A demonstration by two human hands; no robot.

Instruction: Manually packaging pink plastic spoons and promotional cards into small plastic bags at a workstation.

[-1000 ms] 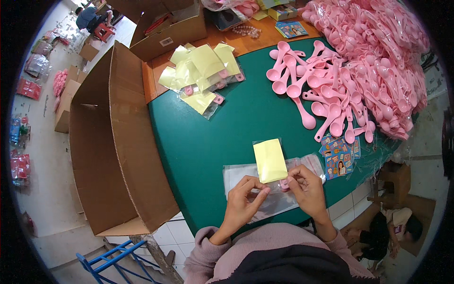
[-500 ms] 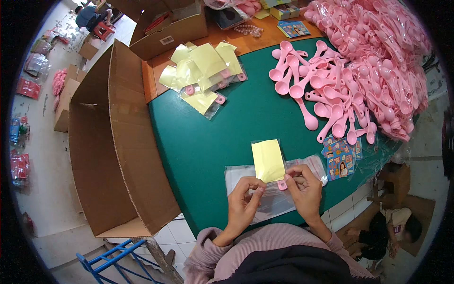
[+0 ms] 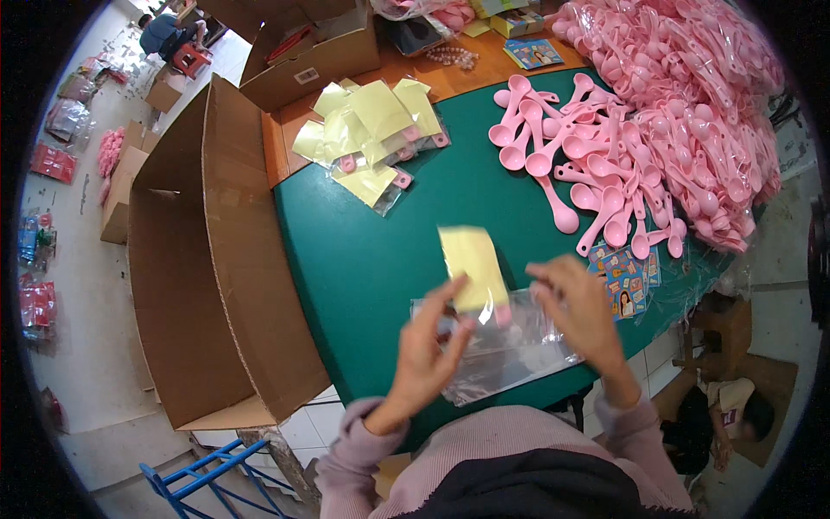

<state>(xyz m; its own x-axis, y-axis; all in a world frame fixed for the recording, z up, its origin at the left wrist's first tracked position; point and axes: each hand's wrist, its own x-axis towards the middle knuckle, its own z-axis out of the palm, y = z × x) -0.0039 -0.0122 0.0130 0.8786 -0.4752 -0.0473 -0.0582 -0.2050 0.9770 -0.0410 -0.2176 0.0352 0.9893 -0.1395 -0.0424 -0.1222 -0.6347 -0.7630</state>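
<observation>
A small clear packet with a pale yellow card (image 3: 474, 270) and a pink spoon handle at its lower end tilts above the table's near edge. At the packet's left edge, my left hand (image 3: 424, 350) has its index finger over the card, pinching the packet; blur hides the exact hold. My right hand (image 3: 584, 316) is off to the packet's right, its thumb and fingers apart with nothing between them. Beneath both hands lie flat clear plastic bags (image 3: 510, 368). Blue printed cards (image 3: 621, 281) are stacked beside my right hand.
Loose pink measuring spoons (image 3: 562, 143) and bagged ones (image 3: 692, 104) heap up at the far right. Filled packets (image 3: 367, 130) are piled at the far left of the green table (image 3: 346, 285). An open cardboard box (image 3: 259, 259) borders the left side. Other people sit nearby.
My right hand has let go of the packet and moved up and right. The packet has shifted slightly left and tilted, and my left hand has moved left with its fingers raised.
</observation>
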